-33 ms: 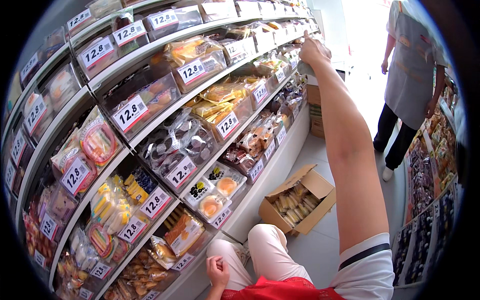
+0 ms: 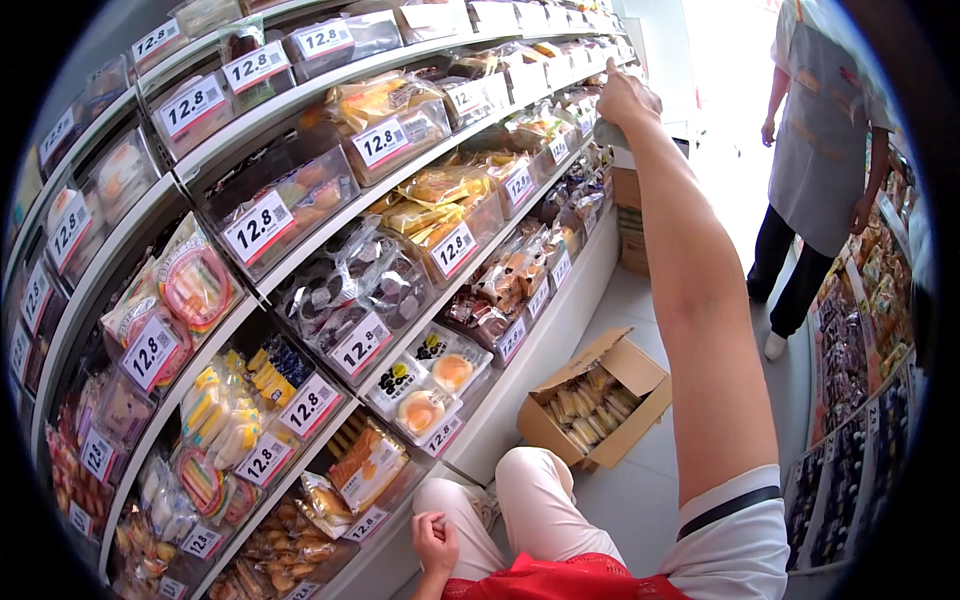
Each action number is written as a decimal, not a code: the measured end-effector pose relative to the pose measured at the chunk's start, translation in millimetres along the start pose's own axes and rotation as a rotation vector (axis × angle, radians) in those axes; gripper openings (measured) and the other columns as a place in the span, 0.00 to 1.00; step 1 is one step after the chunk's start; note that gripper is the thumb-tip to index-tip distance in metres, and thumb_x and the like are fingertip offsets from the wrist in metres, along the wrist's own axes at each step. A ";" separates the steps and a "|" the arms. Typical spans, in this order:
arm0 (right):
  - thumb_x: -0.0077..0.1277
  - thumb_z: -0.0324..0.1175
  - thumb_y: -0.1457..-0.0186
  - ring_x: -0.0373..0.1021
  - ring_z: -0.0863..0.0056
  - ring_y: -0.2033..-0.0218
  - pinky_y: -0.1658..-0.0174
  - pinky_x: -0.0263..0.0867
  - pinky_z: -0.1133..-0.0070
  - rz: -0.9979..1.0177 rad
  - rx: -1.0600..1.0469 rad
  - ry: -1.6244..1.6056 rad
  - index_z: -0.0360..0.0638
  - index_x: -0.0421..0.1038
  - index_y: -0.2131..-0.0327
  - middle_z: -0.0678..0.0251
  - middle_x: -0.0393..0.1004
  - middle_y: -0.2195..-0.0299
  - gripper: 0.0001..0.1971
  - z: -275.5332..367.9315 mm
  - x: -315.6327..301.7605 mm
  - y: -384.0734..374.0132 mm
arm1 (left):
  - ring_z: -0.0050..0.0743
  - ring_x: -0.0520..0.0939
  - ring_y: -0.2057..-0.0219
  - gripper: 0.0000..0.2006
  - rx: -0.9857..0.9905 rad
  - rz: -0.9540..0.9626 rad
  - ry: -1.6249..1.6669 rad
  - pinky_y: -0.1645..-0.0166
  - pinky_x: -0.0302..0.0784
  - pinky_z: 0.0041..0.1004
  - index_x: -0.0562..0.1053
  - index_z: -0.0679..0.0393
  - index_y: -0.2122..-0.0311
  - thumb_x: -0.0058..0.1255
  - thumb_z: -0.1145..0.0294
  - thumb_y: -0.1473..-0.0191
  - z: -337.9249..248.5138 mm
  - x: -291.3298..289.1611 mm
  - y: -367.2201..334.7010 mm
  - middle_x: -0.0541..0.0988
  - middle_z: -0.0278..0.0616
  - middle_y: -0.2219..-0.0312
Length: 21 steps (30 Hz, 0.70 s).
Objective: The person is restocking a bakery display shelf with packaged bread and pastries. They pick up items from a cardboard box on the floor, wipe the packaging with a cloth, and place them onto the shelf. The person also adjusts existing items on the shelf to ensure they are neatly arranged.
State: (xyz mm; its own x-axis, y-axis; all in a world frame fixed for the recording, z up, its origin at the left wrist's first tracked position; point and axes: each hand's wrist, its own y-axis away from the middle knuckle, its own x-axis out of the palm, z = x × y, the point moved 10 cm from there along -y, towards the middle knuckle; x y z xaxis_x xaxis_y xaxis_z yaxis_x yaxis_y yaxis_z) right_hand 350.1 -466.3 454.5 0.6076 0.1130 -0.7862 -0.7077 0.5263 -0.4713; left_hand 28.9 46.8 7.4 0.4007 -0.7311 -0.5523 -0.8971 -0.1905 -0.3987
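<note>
An open cardboard box stood on the tiled floor alongside the shelves, its flaps spread, with many small pale-yellow wrapped packets heaped inside. The person's right hand was well beyond the box, above it in the view, reaching along the bare arm towards the far end of the shelves. One finger of it stuck out; I could not tell whether the rest held anything, though something grey showed just below it. The left hand was nearer the person than the box and off to its left, curled narrow by the pale trousers, with nothing visible in it. Left of the box, on a low shelf, lay packs with orange-centred rounds. Higher on that side were yellow-wrapped goods. Beyond the box, to its right, stood a person in a grey apron.
</note>
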 end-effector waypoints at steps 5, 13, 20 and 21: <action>0.42 0.30 0.48 0.67 0.62 0.46 0.47 0.64 0.65 -0.029 0.014 -0.023 0.62 0.46 0.35 0.59 0.70 0.48 0.36 -6.4 -7.9 4.3 | 0.22 0.69 0.82 0.10 0.008 0.003 -0.023 0.79 0.66 0.21 0.70 0.60 0.65 0.51 0.80 0.57 -6.1 -2.5 -0.6 0.70 0.40 0.66; 0.41 0.30 0.47 0.67 0.64 0.46 0.47 0.64 0.65 0.032 0.044 0.033 0.64 0.44 0.35 0.60 0.69 0.47 0.36 -17.9 -2.7 2.4 | 0.25 0.70 0.82 0.10 0.013 0.008 -0.039 0.79 0.68 0.22 0.71 0.60 0.65 0.50 0.79 0.57 -5.7 -1.6 -0.6 0.70 0.41 0.66; 0.41 0.31 0.47 0.68 0.60 0.48 0.47 0.65 0.65 0.018 -0.025 0.086 0.66 0.45 0.35 0.58 0.68 0.47 0.36 -13.3 15.8 -1.6 | 0.31 0.73 0.77 0.10 -0.070 0.035 -0.070 0.71 0.72 0.28 0.71 0.59 0.65 0.52 0.79 0.56 -3.6 -3.5 1.1 0.71 0.42 0.65; 0.42 0.31 0.48 0.67 0.60 0.48 0.47 0.65 0.64 0.024 -0.054 0.082 0.66 0.45 0.35 0.58 0.68 0.47 0.36 -7.7 21.6 0.8 | 0.31 0.73 0.77 0.10 -0.048 0.020 -0.066 0.71 0.73 0.28 0.71 0.59 0.65 0.52 0.79 0.56 2.8 -2.5 1.7 0.72 0.43 0.65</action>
State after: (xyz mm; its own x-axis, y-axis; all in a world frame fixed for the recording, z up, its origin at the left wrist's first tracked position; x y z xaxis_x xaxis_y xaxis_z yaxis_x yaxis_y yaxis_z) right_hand 359.8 -469.9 434.2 0.5605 0.0544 -0.8264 -0.7412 0.4780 -0.4713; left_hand 26.9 50.1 6.1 0.3926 -0.6905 -0.6076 -0.9123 -0.2085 -0.3526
